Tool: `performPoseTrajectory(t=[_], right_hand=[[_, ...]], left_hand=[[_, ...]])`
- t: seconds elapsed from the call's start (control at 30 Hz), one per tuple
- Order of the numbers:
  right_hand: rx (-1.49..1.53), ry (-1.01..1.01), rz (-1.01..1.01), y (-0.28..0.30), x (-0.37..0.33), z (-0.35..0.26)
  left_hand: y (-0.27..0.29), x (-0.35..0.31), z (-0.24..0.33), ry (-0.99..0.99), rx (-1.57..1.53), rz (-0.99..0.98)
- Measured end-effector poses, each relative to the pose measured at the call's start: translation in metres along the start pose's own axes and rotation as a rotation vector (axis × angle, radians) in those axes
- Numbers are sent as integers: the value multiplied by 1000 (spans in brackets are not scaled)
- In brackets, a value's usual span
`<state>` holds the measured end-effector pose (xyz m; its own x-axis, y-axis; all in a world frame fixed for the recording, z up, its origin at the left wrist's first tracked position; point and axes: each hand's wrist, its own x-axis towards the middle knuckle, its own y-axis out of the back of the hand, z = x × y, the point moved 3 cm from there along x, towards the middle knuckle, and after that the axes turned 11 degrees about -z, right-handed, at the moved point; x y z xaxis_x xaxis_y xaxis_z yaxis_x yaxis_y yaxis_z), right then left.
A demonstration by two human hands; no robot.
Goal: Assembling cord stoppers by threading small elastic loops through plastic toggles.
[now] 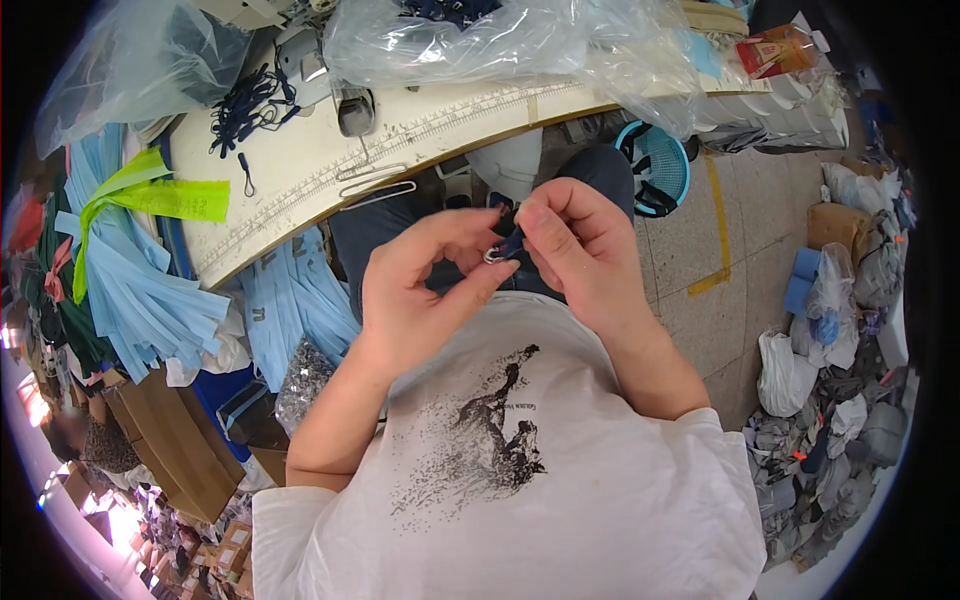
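In front of my chest, a short dark blue strap [511,243] with a small silver metal fitting [491,256] at its lower end is held between both hands. My left hand [415,280] has thumb and fingers closing on the fitting end. My right hand [585,250] pinches the strap's upper part between thumb and forefinger. The fingers hide much of the piece. Beyond my left hand, a heap of dark blue cord loops [243,108] lies on the white table [420,118], and a single loop [247,176] lies apart from it.
Wire hooks [375,185] lie at the table's near edge. Light blue strips [140,270] and a lime-green band [150,195] hang over the left end. Clear plastic bags [450,45] cover the back. A turquoise basket [655,165] stands on the floor; bags and scraps [835,430] pile up right.
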<state>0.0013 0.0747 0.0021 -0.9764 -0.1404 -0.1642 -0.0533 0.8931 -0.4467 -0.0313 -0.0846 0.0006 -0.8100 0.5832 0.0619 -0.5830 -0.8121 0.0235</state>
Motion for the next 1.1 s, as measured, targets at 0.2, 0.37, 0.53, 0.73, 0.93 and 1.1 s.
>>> performPoseTrajectory(t=[0.2,0.37,0.53,0.73,0.93,1.1], right_hand=[[-54,-22,29,-2,1,2],[-166,4,44,-4,1,-1],[-230,80,57,-6,3,3],[-268,61,64,-6,2,-6],[-307,78,83,-5,4,-5],[-256,44,96,-6,5,-9]], left_hand=[[3,-5,1,20,124,-6],[5,-6,4,-4,194,60],[4,1,3,-51,296,93],[5,-3,0,-67,106,47],[4,-2,2,-140,-73,72],[5,-2,3,-204,-144,40]])
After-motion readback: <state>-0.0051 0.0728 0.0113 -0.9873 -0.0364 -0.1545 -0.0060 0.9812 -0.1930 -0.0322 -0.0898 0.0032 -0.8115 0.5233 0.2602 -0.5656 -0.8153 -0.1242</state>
